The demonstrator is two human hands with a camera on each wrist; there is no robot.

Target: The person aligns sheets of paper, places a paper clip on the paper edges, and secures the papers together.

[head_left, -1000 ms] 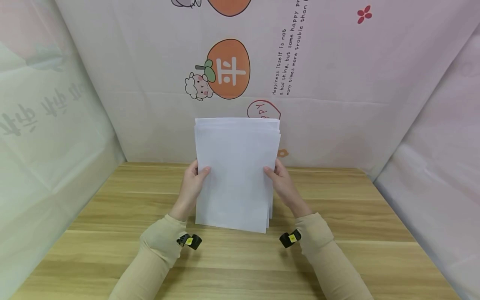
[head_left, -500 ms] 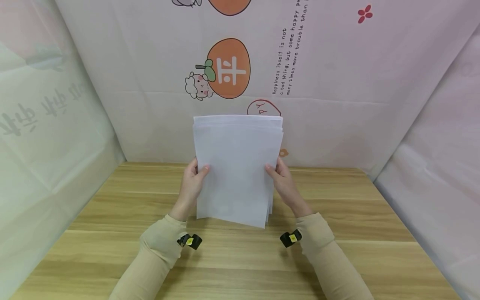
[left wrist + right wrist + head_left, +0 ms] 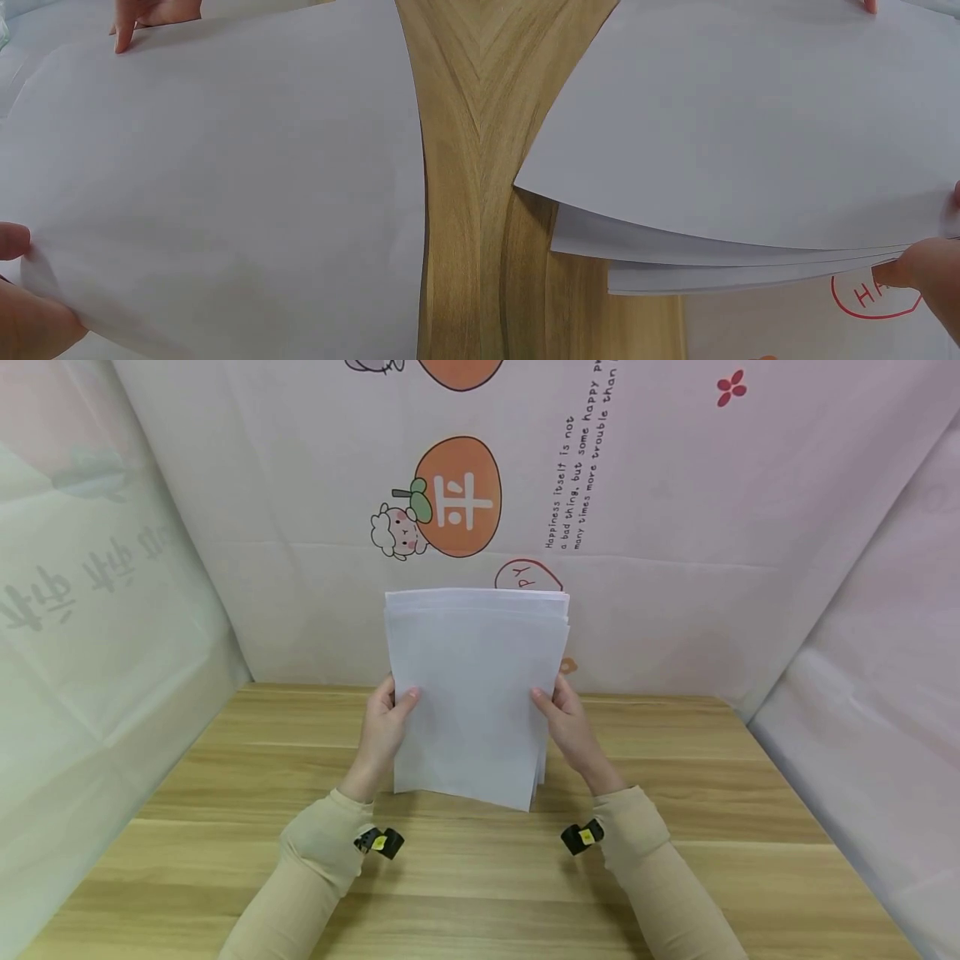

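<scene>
A stack of blank white paper sheets [image 3: 474, 710] stands tilted up over the middle of the table, held between both hands. My left hand [image 3: 382, 727] pinches its left edge, the thumb lying on the front sheet and the fingers behind. At the opposite edge my right hand [image 3: 572, 727] grips in the same way. The sheets are uneven: in the right wrist view, their lower right corners [image 3: 585, 232] fan apart in several layers. The left wrist view shows the front sheet [image 3: 240, 172] bowed slightly near the left thumb [image 3: 13, 241]. The fingers behind the stack are mostly hidden.
A wood-grain table [image 3: 480, 893] lies beneath the hands. Behind it hangs a white printed cloth [image 3: 660, 610] with orange fruit drawings and lettering. Further white cloth walls [image 3: 112, 693] close off both sides. Each wrist wears a small black camera [image 3: 582, 837].
The stack has tipped a little: its top edge sits slightly higher and wider in the head view, and its bottom edge has risen. Both hands keep their grip nearly in place.
</scene>
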